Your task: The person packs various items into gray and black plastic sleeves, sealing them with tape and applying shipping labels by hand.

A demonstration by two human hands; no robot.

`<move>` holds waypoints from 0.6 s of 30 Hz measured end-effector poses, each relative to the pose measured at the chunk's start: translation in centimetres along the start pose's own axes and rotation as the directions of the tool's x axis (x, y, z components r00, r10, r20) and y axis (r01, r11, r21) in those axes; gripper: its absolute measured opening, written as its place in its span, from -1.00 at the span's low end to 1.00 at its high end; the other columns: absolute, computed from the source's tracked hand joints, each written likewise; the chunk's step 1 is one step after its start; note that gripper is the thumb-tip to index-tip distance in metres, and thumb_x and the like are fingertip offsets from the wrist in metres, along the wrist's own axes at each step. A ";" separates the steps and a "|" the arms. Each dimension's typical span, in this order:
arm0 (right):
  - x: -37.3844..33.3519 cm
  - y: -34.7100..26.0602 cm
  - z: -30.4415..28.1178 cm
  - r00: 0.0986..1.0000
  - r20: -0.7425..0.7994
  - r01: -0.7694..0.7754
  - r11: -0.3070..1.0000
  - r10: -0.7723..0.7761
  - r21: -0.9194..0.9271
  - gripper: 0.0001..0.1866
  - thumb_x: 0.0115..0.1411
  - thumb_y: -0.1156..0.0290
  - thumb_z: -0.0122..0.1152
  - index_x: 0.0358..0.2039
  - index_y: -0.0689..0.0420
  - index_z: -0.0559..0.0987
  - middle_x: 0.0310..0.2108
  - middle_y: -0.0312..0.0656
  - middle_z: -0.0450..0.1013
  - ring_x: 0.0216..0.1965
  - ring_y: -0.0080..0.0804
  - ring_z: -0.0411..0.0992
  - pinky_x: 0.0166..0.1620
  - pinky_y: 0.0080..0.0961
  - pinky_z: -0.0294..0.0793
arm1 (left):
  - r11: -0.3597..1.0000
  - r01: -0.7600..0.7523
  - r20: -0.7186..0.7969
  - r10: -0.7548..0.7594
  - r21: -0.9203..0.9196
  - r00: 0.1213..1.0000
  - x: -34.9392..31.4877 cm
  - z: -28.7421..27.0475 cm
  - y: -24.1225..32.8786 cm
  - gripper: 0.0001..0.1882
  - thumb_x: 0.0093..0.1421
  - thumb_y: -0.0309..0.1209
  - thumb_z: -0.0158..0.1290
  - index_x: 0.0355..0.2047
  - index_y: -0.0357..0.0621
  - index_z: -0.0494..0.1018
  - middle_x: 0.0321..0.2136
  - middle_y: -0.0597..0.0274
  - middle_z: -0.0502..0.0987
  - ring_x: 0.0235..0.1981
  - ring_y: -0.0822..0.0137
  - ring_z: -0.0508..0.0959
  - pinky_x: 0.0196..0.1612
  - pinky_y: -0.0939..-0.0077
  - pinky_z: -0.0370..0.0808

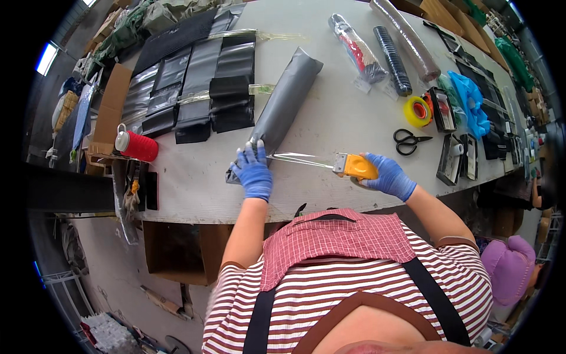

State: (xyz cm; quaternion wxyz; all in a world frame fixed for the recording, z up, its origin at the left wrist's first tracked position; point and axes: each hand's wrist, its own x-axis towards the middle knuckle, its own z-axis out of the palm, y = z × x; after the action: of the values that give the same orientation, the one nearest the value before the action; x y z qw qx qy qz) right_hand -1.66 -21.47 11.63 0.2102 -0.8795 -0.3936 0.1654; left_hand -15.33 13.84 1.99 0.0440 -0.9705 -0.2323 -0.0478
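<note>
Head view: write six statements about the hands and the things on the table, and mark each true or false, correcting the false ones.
1. The right hand grips a yellow dispenser. True.
2. The left hand hangs clear of everything. False: it rests on the grey package.
3. A strip of clear tape stretches between the dispenser and the package. True.
4. The red bottle is to the right of the package. False: it is to the left.
5. The scissors lie on the table. True.
6. Both hands are bare. False: both wear blue gloves.
</note>
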 end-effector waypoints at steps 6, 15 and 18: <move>3.6 -6.4 -1.8 0.978 0.208 0.065 0.978 -0.023 -0.198 -0.24 0.02 0.14 0.33 0.25 -0.03 0.32 -0.19 0.06 0.49 -0.16 -0.05 0.50 -0.12 -0.24 0.51 | -0.131 0.511 0.492 0.150 -0.850 0.857 3.4 0.7 -5.0 -0.30 -0.02 -0.56 0.11 0.20 -0.18 0.25 -0.13 -0.08 0.50 -0.15 0.05 0.52 -0.03 0.31 0.46; 14.0 -12.0 2.3 0.786 0.607 0.264 0.825 0.116 -0.500 -0.67 0.02 0.34 0.25 -0.15 0.04 0.65 -0.24 -0.02 0.57 -0.22 -0.09 0.57 -0.23 -0.19 0.56 | 0.813 -0.021 -0.067 -0.022 -0.582 0.998 1.4 -1.9 0.0 -0.32 0.00 -0.35 0.20 0.16 -0.18 0.31 0.09 -0.17 0.34 0.10 -0.08 0.37 0.17 0.19 0.33; 15.7 -13.7 2.9 0.696 0.696 0.323 0.790 0.176 -0.522 -0.73 0.01 0.35 0.24 -0.24 0.07 0.69 -0.19 -0.09 0.59 -0.18 -0.11 0.58 -0.22 -0.16 0.56 | 0.854 -0.138 0.044 0.184 -0.501 0.982 0.7 -5.2 2.4 -0.10 -0.10 -0.18 0.30 0.25 -0.17 0.20 0.21 -0.20 0.20 0.23 -0.10 0.25 0.26 0.19 0.25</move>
State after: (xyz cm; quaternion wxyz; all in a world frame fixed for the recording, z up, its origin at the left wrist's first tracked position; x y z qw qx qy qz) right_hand -1.51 -0.58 13.99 -0.2468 -0.7457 -0.5116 0.3482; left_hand -13.98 11.46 7.08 -0.2130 -0.9664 -0.1318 -0.0580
